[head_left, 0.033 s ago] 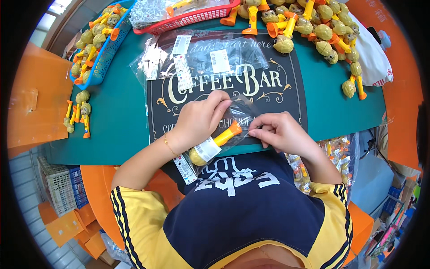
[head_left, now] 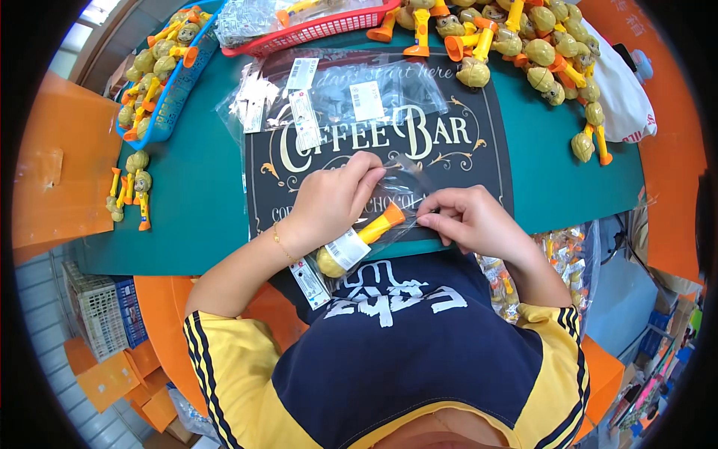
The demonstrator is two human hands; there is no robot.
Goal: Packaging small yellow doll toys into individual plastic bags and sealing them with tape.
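A clear plastic bag [head_left: 404, 179] is stretched between my two hands above the near edge of the black mat [head_left: 479, 165]. Inside it lies a yellow toy [head_left: 379, 227] with an orange flared end toward my right hand and a gold round head at the lower left; a white label covers part of it. My left hand [head_left: 338, 193] pinches the bag's upper left edge. With thumb and forefinger, my right hand [head_left: 465, 215] grips the right edge. A printed card strip [head_left: 309, 283] hangs below my left wrist. Flat clear bags with labels [head_left: 367, 102] lie on the mat's far part.
Gold-headed toys fill a blue basket [head_left: 166, 112] at far left, and a few stand [head_left: 142, 196] on the green table [head_left: 194, 224] below it. A red basket [head_left: 314, 34] holds bagged items. More toys [head_left: 540, 54] pile at far right. Bagged toys [head_left: 566, 258] sit beside my right arm.
Both hands keep their hold on the bag and have hardly moved. The bag's upper edge has shifted slightly between them.
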